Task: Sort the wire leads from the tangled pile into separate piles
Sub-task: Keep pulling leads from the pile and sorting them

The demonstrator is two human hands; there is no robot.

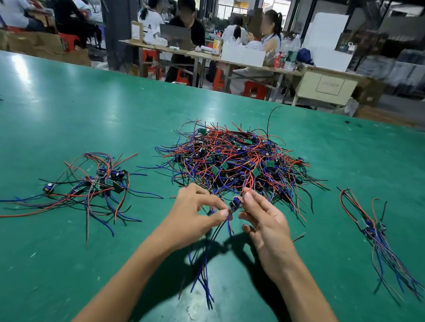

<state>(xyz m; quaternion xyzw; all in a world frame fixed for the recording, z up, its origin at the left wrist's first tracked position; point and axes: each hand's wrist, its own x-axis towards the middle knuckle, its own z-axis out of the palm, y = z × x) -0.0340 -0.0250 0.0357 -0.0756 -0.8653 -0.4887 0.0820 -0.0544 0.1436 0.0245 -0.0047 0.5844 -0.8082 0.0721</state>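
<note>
Left hand (197,210) and right hand (262,219) pinch one wire lead (235,204) between fingertips, apparently by its small board, forearms converging; the tangled pile (239,159) lies just beyond.

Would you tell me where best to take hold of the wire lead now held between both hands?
Probably by its small board, pinched from either side as the left hand and right hand do now: it is the one stiff part, while the wires hang limp below.

- We see a green table top (21,255).
- The tangled pile (239,159) mixes red, blue and black wires with small green boards.
- Red stools (255,89) stand upper centre.
</note>
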